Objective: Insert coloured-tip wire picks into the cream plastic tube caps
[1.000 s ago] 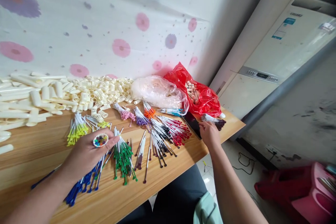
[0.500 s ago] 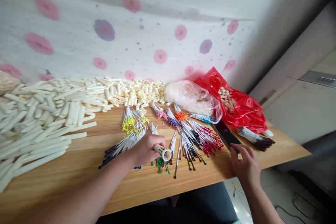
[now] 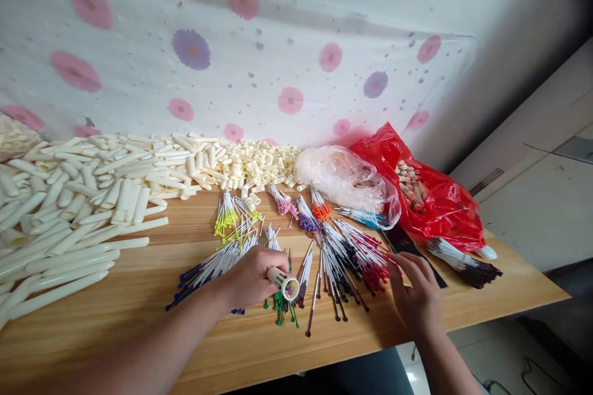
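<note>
My left hand (image 3: 254, 276) is closed around a cream slotted pen tube (image 3: 282, 284). The tube's open end faces me, with small coloured tips inside. Green-tipped pen refills (image 3: 280, 308) lie beneath it, and blue-tipped refills (image 3: 204, 274) fan out to its left. My right hand (image 3: 417, 293) reaches over the outer ends of the red-tipped refills (image 3: 365, 253), thumb and fingers apart; whether they touch a refill I cannot make out. Black-tipped refills (image 3: 340, 265) spread between both hands. Behind my right fingers rests a flat black strip (image 3: 403, 244).
Cream tubes (image 3: 92, 197) heap up on the left of the wooden table (image 3: 139, 327), with smaller slotted parts (image 3: 259, 163) beside them. A clear plastic bag (image 3: 345, 176) and a red bag (image 3: 445, 203) stand at the back right. Dark-tipped refills (image 3: 463, 262) lie near the right edge.
My right hand has moved left, from the black strip to the ends of the red-tipped refills. My left hand still holds the pen tube, slightly lower in view. The view has shifted a little.
</note>
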`<state>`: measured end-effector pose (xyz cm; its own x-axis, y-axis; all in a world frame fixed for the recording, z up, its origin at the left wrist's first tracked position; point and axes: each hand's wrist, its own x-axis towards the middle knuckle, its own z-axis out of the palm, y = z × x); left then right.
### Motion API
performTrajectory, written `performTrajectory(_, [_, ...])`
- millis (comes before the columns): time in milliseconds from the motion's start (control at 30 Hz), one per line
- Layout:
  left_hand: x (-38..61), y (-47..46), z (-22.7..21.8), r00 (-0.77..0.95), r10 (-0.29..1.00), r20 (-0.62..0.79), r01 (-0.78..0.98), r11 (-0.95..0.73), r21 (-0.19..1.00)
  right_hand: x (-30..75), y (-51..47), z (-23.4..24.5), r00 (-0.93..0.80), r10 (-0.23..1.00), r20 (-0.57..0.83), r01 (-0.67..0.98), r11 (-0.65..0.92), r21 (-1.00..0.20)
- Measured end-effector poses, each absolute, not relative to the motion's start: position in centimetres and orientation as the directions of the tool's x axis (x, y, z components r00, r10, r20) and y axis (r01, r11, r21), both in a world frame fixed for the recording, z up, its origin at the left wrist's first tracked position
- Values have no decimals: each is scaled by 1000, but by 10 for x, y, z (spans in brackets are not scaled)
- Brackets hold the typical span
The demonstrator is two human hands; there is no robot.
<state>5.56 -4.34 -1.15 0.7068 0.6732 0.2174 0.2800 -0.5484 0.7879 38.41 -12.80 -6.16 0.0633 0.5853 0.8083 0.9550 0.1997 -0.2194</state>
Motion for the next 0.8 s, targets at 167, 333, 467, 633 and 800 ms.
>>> performTrajectory(167, [50,-38,-6,634,751,182,363,-497,788,375,-86,-34,4,814,580,914,233,-333])
performTrajectory(333, [43,-33,-3,576,791,205,413,-499,762,368,-48,-7,-162,918,361,926,268,-266])
performTrajectory(467, [39,-30,-5,560,800,217,446,-512,734,357,-43,3,-240,932,271,916,310,-256])
performTrajectory(633, [34,-24,-12,549,812,197,485,-502,716,343,-76,-7,-220,954,205,938,264,-226])
performTrajectory(800, [35,-18,-16,501,836,226,504,-493,709,351,-116,-26,-84,942,324,915,202,-349])
